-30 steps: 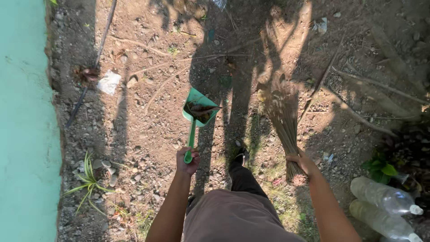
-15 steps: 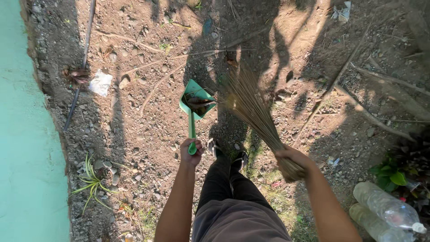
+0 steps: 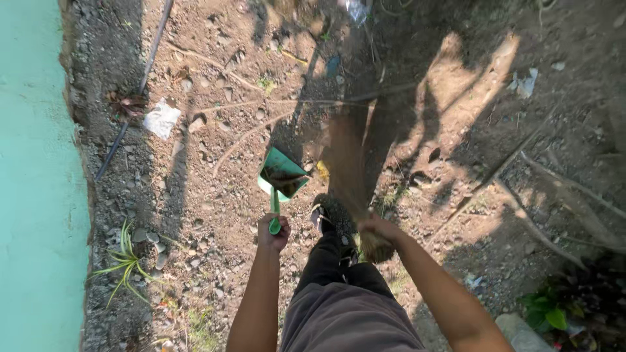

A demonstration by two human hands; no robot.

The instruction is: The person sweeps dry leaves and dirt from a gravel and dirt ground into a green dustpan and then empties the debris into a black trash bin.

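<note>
The left hand (image 3: 272, 233) was closed around the handle of a green dustpan (image 3: 282, 176), whose scoop rested on the bare dirt ground (image 3: 215, 169) just ahead of the person's dark shoe (image 3: 329, 215). The right hand (image 3: 377, 229) gripped the bound end of a straw broom (image 3: 349, 163), its bristles blurred and fanned just beside the dustpan's right edge. A white scrap of litter (image 3: 161, 118) lay well apart, near the turquoise wall (image 3: 36, 195).
</note>
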